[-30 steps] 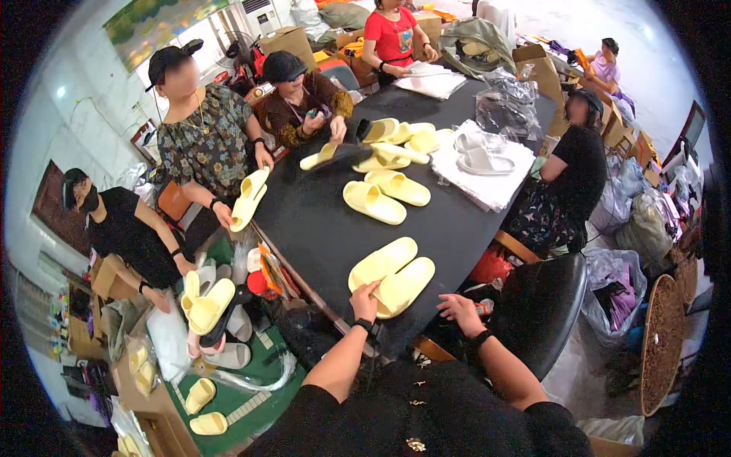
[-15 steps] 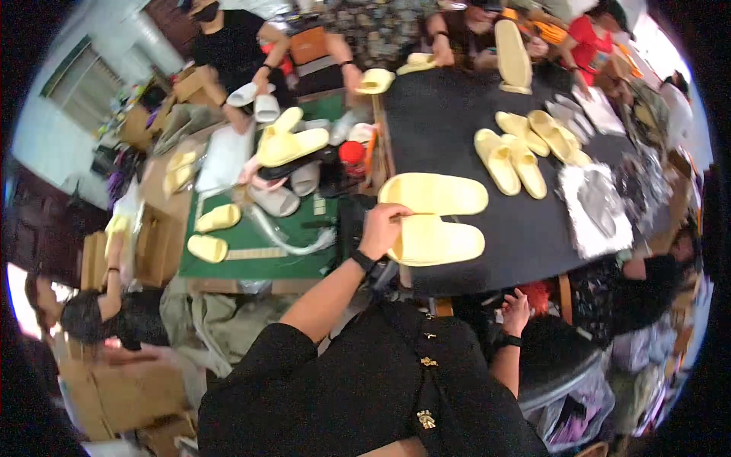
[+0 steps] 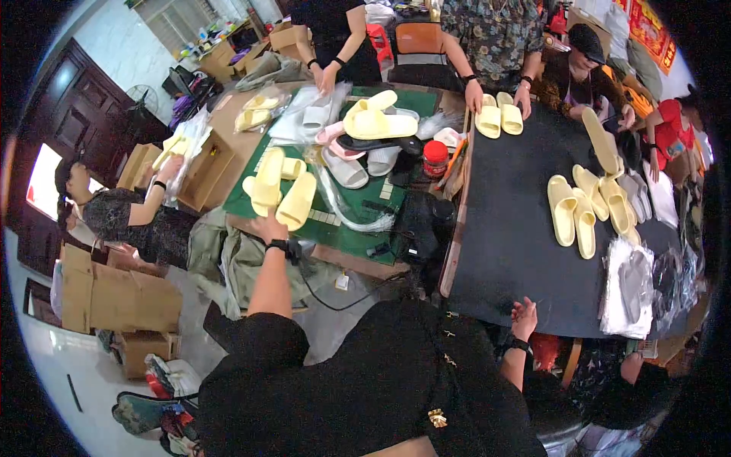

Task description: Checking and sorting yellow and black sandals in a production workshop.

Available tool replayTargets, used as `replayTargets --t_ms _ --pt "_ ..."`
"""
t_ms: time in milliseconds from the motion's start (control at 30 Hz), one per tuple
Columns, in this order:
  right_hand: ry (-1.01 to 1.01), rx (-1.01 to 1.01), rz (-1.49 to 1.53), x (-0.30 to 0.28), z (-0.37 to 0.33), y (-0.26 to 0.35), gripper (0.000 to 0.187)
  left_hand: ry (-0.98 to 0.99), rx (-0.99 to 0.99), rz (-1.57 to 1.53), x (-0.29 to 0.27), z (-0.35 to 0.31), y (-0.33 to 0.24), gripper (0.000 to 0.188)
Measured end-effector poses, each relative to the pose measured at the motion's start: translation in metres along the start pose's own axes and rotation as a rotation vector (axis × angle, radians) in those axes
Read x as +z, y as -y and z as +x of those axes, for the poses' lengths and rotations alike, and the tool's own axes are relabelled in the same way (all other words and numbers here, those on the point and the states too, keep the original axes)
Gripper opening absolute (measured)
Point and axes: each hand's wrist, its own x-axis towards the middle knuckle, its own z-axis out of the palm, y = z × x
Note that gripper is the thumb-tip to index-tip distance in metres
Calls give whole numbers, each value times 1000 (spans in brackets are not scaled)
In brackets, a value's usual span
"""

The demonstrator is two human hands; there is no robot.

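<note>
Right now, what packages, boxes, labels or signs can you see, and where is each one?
Cardboard boxes: brown, stacked on the floor at far left.
Open cardboard box: brown, left of the green mat.
Clear plastic bags: flat, with grey slippers inside, right end of the black table.
Red-lidded jar: round, between the mat and the black table.
Red hanging: gold marks, on the wall at top right.

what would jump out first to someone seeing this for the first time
The pale yellow slippers raised in the left hand over the green mat, left of centre. To the right, the black table bears more yellow slipper pairs, with the right hand at its near edge. Other people crowd the far side, one with hands on a pair.
</note>
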Motion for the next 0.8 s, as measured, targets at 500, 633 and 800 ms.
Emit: replayTargets --t_ms 500,633,800 --pt "-397 -315 -217 -62 -90 97 29 1496 563 -688 170 -244 12 27" --pt "-655 -282 -321 -112 -154 95 27 1353 862 -383 164 -214 -14 28" --pt "-713 -116 -342 -128 -213 44 29 1341 653 -221 115 -178 -97 26"
